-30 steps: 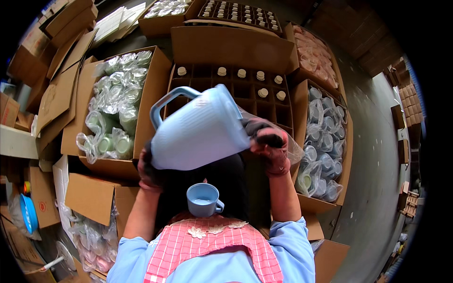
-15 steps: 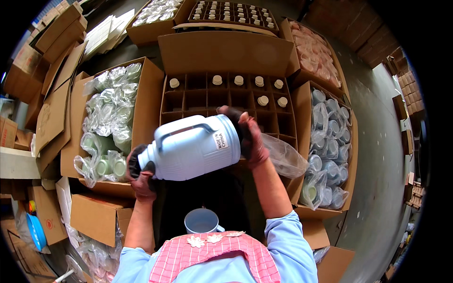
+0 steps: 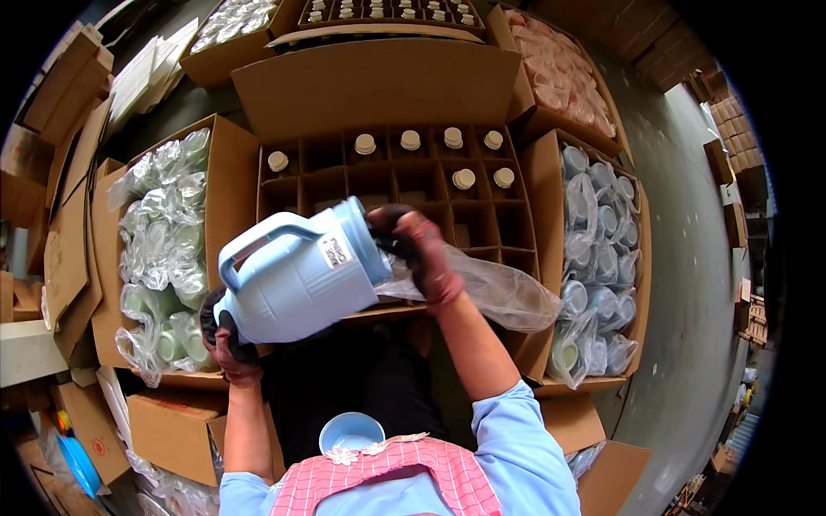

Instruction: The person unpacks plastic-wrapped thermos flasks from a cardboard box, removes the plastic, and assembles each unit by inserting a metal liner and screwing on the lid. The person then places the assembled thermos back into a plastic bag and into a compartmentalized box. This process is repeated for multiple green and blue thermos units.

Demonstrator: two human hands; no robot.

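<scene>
A light blue vacuum jug (image 3: 297, 284) with a loop handle on top and a small white label lies tilted across both hands, its narrow end toward the left. My left hand (image 3: 228, 340), in a dark-palmed glove, is closed around that narrow end. My gloved right hand (image 3: 422, 254), somewhat blurred, curls its fingers at the rim of the wide end; their exact grip is partly hidden. Under my right wrist stretches a clear plastic bag (image 3: 503, 297). A light blue cup (image 3: 351, 430) sits near my lap.
Ahead stands a divided carton (image 3: 379, 86) with several white-capped bottles (image 3: 410, 139). Bagged pale green cups (image 3: 163, 249) fill a carton at left, bagged blue cups (image 3: 602, 249) one at right. Pink bagged items (image 3: 564, 73) are at the far right. Flattened cardboard (image 3: 73, 249) leans at left.
The jug has shifted left and tilted, its wide end now higher. My right hand has moved left and turned over the rim. More of the clear bag shows. The view has shifted slightly.
</scene>
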